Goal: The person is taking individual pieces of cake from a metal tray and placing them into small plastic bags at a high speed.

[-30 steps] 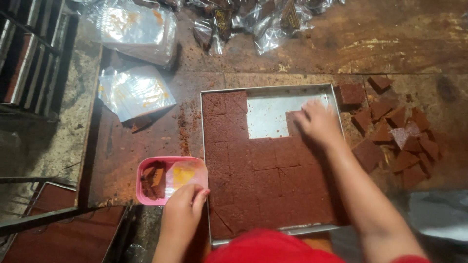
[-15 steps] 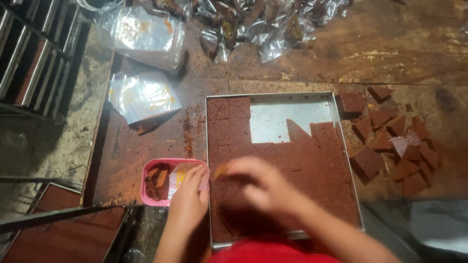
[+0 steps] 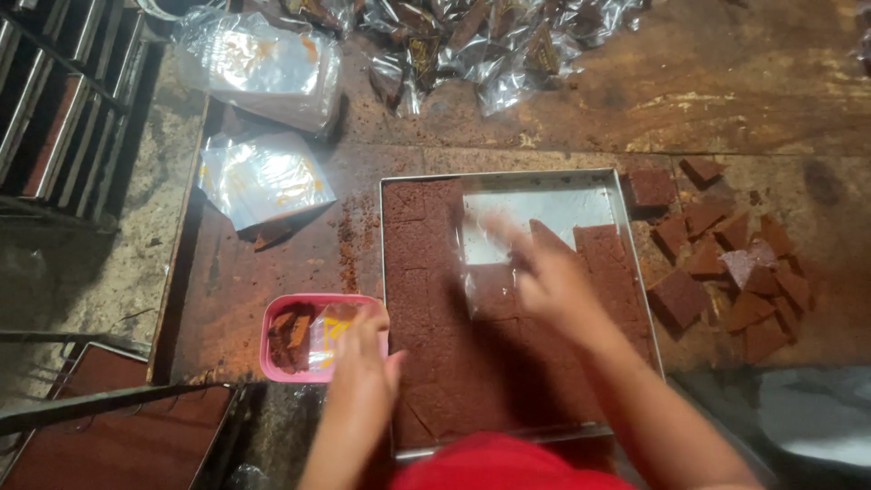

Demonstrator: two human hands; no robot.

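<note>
Right hand [image 3: 544, 272], blurred, fingers spread, lies over the brown slab [image 3: 508, 345] at the edge of the bare patch of the metal tray [image 3: 640, 263]; whether it pinches a piece cannot be told. Half a second earlier this hand crossed low toward the pink tub; a second ago it rested at the slab's cut edge, farther right. It has thus swung across to the tub and back up to the slab's cut edge, which suggests pieces are being lifted off one by one.

Left hand [image 3: 363, 372], fingers loosely closed, rests on the rim of the pink tub [image 3: 281, 338], as before; the tub holds brown scraps and an orange-marked wrapper. Whether it grips anything cannot be told.

Cut brown pieces [image 3: 726, 263] lie loose, just right of the tray. Clear wrapper stacks [image 3: 263, 177] sit upper left; crumpled filled wrappers [image 3: 472, 45] lie along the top. The stained, crumb-strewn worktop [image 3: 753, 100] bears all; a dark metal rack [image 3: 54, 100] stands at far left.
</note>
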